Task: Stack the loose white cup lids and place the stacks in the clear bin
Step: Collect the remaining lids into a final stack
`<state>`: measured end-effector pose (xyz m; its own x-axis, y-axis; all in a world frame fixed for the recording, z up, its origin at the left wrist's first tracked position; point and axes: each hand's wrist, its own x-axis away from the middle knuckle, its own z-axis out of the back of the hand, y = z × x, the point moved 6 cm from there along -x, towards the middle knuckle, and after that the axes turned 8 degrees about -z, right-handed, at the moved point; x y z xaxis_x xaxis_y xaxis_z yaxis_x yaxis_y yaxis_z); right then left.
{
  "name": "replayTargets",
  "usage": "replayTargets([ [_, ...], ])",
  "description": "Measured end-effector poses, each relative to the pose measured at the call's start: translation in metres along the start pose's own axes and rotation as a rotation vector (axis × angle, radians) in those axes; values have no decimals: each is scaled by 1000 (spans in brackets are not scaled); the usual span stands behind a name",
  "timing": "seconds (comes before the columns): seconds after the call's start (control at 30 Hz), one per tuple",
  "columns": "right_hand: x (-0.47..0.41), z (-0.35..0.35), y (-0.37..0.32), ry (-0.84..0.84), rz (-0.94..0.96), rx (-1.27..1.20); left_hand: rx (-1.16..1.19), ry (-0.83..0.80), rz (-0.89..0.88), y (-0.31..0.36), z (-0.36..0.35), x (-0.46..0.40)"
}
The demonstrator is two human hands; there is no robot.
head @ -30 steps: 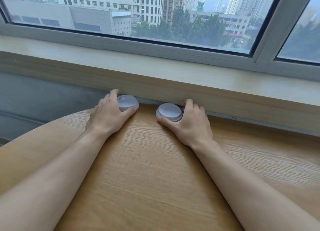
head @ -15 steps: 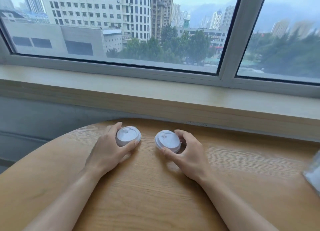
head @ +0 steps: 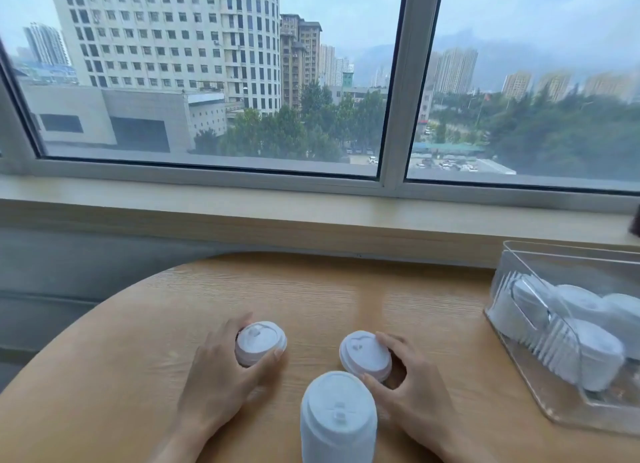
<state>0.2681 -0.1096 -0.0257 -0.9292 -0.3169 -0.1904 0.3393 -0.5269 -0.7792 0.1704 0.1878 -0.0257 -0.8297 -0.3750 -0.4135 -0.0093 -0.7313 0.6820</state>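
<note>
Left grip [head: 221, 369] holds small lid stack [head: 260, 342]; right grip [head: 412, 386] holds second lid stack [head: 365, 355]; tall upright stack [head: 337, 424] on desk [head: 346, 289] between wrists, nearer body; clear bin [head: 519, 358] lies right, so right hand nearer.

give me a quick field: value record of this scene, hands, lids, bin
left hand: grips short lid stack on wooden table
right hand: grips tilted lid stack
tall lid stack: upright, nearest the camera, untouched
clear bin: right edge of the table, already holds lid stacks lying on their sides
</note>
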Motion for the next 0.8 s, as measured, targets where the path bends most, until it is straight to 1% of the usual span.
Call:
replayTargets([
  [0.13,26,16,4,-15,-14,-3,-89,-5,-7,14,3,23],
  [0.33,41,23,4,-18,-32,68,-158,-80,-34,24,3,42],
  [0.5,40,18,6,-12,-59,87,-12,-146,18,17,7,51],
  [0.6,40,17,7,48,-98,169,-30,-199,5,17,4,50],
  [0.7,39,15,6,95,-109,297,-53,-183,9,19,3,51],
  [0.8,37,14,7,111,-100,306,-51,-154,5,21,4,53],
])
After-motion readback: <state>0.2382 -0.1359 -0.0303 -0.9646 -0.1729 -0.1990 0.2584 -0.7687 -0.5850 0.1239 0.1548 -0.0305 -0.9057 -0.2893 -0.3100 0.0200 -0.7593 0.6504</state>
